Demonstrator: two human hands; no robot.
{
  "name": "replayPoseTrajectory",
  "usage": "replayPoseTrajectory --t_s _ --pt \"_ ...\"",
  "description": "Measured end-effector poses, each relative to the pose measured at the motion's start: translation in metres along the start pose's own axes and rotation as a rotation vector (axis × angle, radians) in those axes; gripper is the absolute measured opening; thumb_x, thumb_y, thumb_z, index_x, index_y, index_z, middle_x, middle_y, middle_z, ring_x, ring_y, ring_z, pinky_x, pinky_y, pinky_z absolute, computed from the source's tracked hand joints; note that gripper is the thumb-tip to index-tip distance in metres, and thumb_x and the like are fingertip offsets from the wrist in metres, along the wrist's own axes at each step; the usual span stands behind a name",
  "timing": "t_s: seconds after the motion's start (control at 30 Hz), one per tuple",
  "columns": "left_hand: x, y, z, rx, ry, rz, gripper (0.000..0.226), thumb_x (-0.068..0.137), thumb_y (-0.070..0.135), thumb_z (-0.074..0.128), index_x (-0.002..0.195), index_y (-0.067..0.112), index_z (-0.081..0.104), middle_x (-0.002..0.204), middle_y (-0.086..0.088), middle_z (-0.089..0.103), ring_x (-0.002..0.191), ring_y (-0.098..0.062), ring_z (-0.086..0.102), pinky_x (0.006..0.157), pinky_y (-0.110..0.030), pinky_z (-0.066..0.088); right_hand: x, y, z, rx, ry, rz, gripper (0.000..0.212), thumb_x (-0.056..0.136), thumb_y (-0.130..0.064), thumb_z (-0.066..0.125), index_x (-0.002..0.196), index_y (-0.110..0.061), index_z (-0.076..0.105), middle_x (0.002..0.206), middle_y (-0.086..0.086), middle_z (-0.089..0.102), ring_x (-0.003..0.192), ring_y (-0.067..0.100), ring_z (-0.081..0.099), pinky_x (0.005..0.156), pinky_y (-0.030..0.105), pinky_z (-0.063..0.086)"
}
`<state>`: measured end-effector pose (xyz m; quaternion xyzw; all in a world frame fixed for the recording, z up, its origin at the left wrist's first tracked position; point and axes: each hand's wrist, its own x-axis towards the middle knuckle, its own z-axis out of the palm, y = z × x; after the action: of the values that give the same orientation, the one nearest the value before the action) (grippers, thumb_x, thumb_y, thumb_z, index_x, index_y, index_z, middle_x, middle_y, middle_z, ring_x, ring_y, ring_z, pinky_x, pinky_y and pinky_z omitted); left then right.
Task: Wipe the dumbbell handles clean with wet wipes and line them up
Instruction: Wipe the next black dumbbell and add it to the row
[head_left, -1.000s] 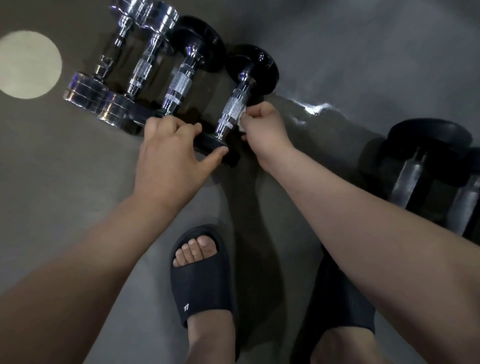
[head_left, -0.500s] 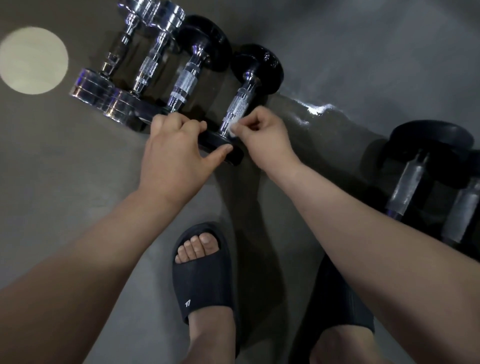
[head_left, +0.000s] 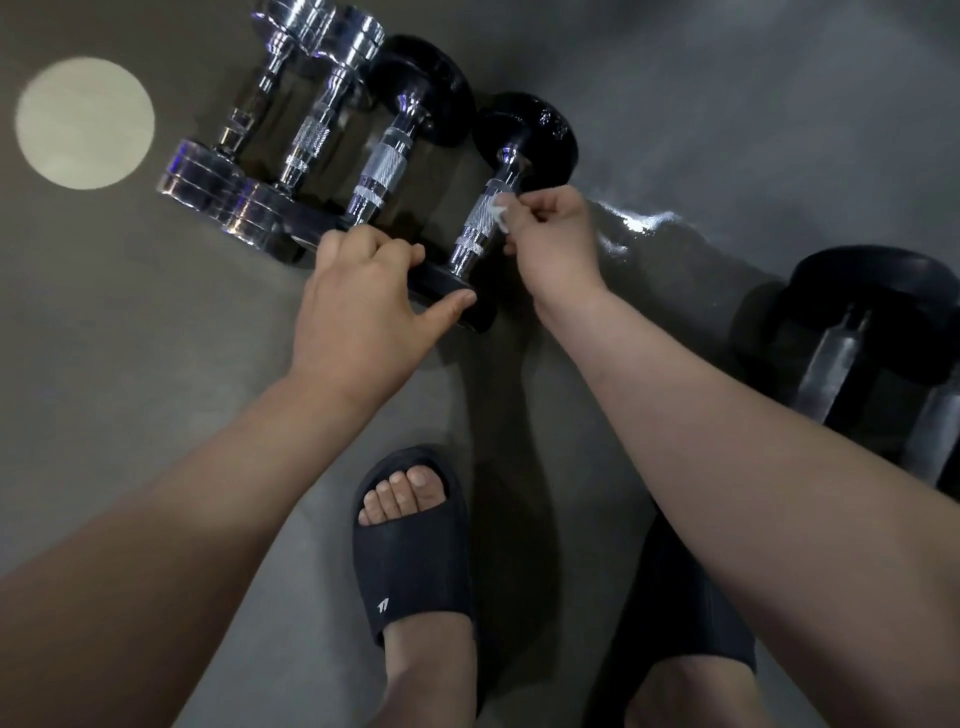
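Here, L hand grips dumbbell end; R hand pinches wipe vs handle.

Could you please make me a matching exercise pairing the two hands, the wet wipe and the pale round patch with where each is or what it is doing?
Column 1
1. left hand
2. right hand
3. wet wipe
4. pale round patch

Column 2
A. against the dumbbell handle
B. on the floor, left of the dumbbell row
C. grips the near black plate
D. pinches the wipe

Pairs: 1-C, 2-D, 3-A, 4-B
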<state>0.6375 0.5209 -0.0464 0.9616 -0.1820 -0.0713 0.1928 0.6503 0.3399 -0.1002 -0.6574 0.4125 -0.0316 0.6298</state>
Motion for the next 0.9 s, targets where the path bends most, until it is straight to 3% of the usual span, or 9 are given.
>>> replayPoseTrajectory --t_s 0.1,0.2,0.3,0.43,0.53,0.7,0.8,0.9 --pt "0.000 0.000 0.000 0.009 0.001 0.007 0.069 0.082 0.068 0.063 0.119 0.010 0.068 0.108 -0.007 0.060 0.111 -0.030 0.049 0.092 -0.043 0.048 0.008 -0.011 0.004 0.200 0.096 0.127 0.029 0.081 -0.020 0.082 0.089 -0.015 0.054 0.077 0.003 0.066 0.063 0.014 0.062 0.066 0.031 0.058" --pt "-0.001 0.000 0.000 0.011 0.008 0.010 0.068 0.082 0.067 0.064 0.120 0.010 0.068 0.108 -0.008 0.060 0.110 -0.031 0.050 0.092 -0.043 0.048 0.013 -0.022 0.010 0.345 0.145 0.236 0.021 0.082 -0.013 0.080 0.087 -0.008 0.060 0.069 0.005 0.063 0.055 0.015 0.059 0.052 0.024 0.049" --pt "-0.001 0.000 0.000 -0.001 0.014 0.011 0.067 0.082 0.065 0.065 0.118 0.008 0.068 0.107 -0.009 0.060 0.109 -0.031 0.050 0.092 -0.042 0.048 0.003 -0.024 0.017 0.345 0.175 0.243 0.021 0.084 -0.019 0.080 0.092 -0.003 0.069 0.068 0.003 0.066 0.048 0.009 0.059 0.044 0.017 0.044" --pt "0.000 0.001 -0.002 0.001 -0.001 0.010 0.068 0.082 0.066 0.065 0.119 0.009 0.068 0.109 -0.008 0.060 0.111 -0.030 0.050 0.092 -0.043 0.048 -0.006 -0.019 0.023 0.143 0.206 0.098 0.017 0.082 -0.023 0.079 0.081 -0.015 0.065 0.068 -0.005 0.065 0.053 0.004 0.057 0.049 0.016 0.042" --pt "0.000 0.001 -0.002 -0.008 0.007 0.012 0.069 0.081 0.067 0.063 0.117 0.009 0.069 0.107 -0.008 0.060 0.109 -0.030 0.051 0.091 -0.044 0.049 -0.002 -0.021 0.018 0.072 0.251 0.108 0.024 0.085 -0.029 0.078 0.072 -0.016 0.063 0.060 -0.007 0.063 0.046 0.002 0.052 0.044 0.015 0.041" --pt "-0.001 -0.001 0.000 -0.018 0.024 0.014 0.070 0.080 0.069 0.060 0.116 0.009 0.069 0.106 -0.008 0.061 0.108 -0.031 0.052 0.089 -0.045 0.050 -0.002 -0.016 0.016 0.302 0.188 0.319 0.020 0.094 -0.021 0.070 0.076 -0.011 0.067 0.061 -0.002 0.060 0.050 0.012 0.054 0.049 0.019 0.044" --pt "-0.001 -0.002 0.000 -0.013 0.016 0.017 0.071 0.081 0.070 0.058 0.116 0.010 0.068 0.106 -0.008 0.060 0.108 -0.030 0.051 0.089 -0.046 0.050 -0.001 -0.014 0.015 0.406 0.122 0.299 0.029 0.094 -0.013 0.069 0.066 -0.014 0.060 0.059 -0.001 0.061 0.053 0.013 0.059 0.051 0.023 0.047" --pt "0.000 -0.002 -0.001 -0.008 0.004 0.020 0.072 0.080 0.072 0.056 0.116 0.011 0.068 0.107 -0.007 0.060 0.109 -0.030 0.051 0.089 -0.046 0.050 0.000 -0.014 0.010 0.397 0.052 0.268 0.021 0.094 -0.011 0.068 0.074 -0.012 0.066 0.068 0.001 0.069 0.064 0.014 0.066 0.060 0.026 0.053"
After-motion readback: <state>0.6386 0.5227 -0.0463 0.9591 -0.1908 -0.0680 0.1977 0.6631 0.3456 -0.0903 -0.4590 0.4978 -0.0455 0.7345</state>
